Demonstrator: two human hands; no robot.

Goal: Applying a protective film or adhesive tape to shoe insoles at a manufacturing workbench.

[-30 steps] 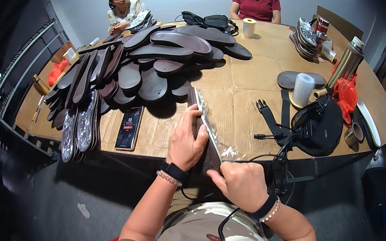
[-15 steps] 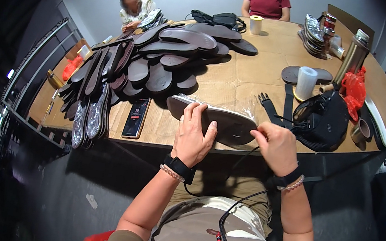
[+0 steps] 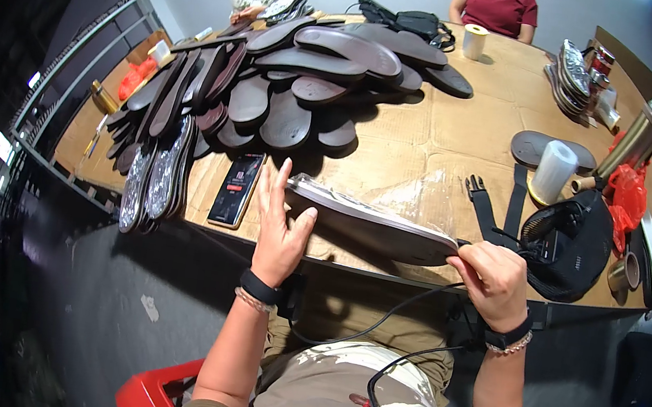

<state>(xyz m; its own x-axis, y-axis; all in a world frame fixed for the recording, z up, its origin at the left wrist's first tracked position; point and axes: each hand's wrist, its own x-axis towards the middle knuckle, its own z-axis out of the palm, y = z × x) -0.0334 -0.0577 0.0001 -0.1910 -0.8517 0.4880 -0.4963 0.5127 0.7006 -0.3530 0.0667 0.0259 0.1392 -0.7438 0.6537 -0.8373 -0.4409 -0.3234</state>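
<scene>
A dark shoe sole (image 3: pixel 375 236) with a pale upper edge stands tilted at the table's near edge, its underside facing me. Clear plastic film (image 3: pixel 418 202) shows along its far side and spreads onto the table. My right hand (image 3: pixel 490 283) is closed in a pinch at the sole's right end. At the other end is my left hand (image 3: pixel 280 239), fingers stretched out and apart, the thumb close to the sole. Whether that hand touches the sole is hard to tell. A phone (image 3: pixel 235 190) with a lit screen lies left of it.
A large heap of dark soles (image 3: pixel 287 120) covers the table's left half; film-wrapped ones (image 3: pixel 169 166) hang over its near edge. At right are a film roll (image 3: pixel 554 173), a black bag (image 3: pixel 572 244) with straps, a red plastic bag (image 3: pixel 627 198) and a flask (image 3: pixel 639 138). Two people sit across.
My left hand has moved off the sole's face to its left end, fingers spreading. The sole has tipped up more steeply, my right hand pinches its right end, and more film shows behind. The view has shifted.
</scene>
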